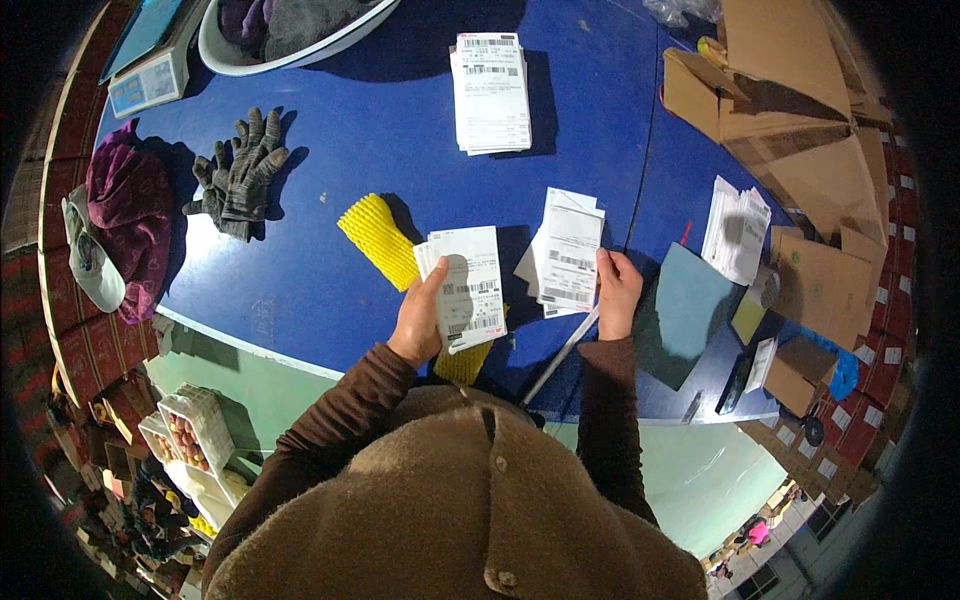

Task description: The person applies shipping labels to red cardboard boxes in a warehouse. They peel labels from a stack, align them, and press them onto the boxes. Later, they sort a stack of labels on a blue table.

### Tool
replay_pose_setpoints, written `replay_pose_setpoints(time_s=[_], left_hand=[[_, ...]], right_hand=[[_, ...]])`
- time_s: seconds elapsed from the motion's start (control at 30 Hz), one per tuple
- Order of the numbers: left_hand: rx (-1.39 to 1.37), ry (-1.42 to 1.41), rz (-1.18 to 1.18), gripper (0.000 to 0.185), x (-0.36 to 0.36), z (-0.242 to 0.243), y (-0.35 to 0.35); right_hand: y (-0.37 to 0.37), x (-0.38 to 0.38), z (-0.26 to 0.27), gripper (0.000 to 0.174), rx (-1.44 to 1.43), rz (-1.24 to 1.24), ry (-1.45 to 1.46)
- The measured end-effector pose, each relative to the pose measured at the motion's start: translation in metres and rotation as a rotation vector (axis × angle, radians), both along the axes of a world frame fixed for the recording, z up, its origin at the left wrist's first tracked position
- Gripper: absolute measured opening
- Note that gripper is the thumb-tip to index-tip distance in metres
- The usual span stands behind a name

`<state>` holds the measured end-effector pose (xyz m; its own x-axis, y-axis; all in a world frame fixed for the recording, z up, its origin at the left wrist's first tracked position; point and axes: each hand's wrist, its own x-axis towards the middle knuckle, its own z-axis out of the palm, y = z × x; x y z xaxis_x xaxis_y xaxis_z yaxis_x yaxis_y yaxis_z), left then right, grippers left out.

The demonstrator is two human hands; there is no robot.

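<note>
My left hand (421, 315) grips a small stack of printed labels (472, 289), its thumb on top at the left edge. My right hand (618, 291) has its thumb and fingers at the right edge of another label (571, 251), which lies over a loose, fanned pile. Whether that label is lifted off the pile, I cannot tell. A taller stack of labels (492, 97) lies at the far middle of the blue table (360, 142). Beside and below my left hand are pieces of yellow foam netting (379, 236).
At the left lie grey knitted gloves (244, 176), a purple cloth (131, 217) and a scale (150, 82) near a basin (300, 64). On the right are a green-grey sheet (686, 315), another label stack (736, 231), a phone (735, 384) and cardboard boxes (821, 285).
</note>
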<state>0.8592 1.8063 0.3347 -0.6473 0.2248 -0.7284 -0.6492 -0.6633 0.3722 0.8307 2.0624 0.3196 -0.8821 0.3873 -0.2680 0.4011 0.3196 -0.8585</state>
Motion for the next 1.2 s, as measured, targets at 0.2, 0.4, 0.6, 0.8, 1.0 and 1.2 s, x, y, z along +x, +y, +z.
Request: replay_pose_setpoints(time_s=[0.2, 0.4, 0.6, 0.8, 1.0, 1.2], left_hand=[[0.0, 0.009, -0.062, 0.04, 0.0, 0.02, 0.007], [0.046, 0.037, -0.1, 0.04, 0.0, 0.036, 0.017], [0.087, 0.016, -0.086, 0.039, 0.003, 0.039, 0.015], [0.05, 0.019, -0.066, 0.035, 0.003, 0.035, 0.016], [0.031, -0.008, -0.055, 0.031, 0.002, 0.032, 0.013], [0.042, 0.035, -0.086, 0.029, 0.0, 0.031, 0.014]], right_hand=[[-0.042, 0.018, 0.046, 0.024, 0.29, 0.147, 0.02], [-0.086, 0.037, 0.052, 0.014, -0.27, 0.218, -0.002], [-0.075, 0.037, 0.049, 0.023, -0.313, 0.203, -0.083], [-0.071, 0.036, 0.053, 0.019, -0.352, 0.106, 0.004], [-0.055, 0.038, 0.051, 0.019, -0.77, -0.079, -0.056], [-0.043, 0.038, 0.047, 0.025, -0.906, -0.015, -0.059]])
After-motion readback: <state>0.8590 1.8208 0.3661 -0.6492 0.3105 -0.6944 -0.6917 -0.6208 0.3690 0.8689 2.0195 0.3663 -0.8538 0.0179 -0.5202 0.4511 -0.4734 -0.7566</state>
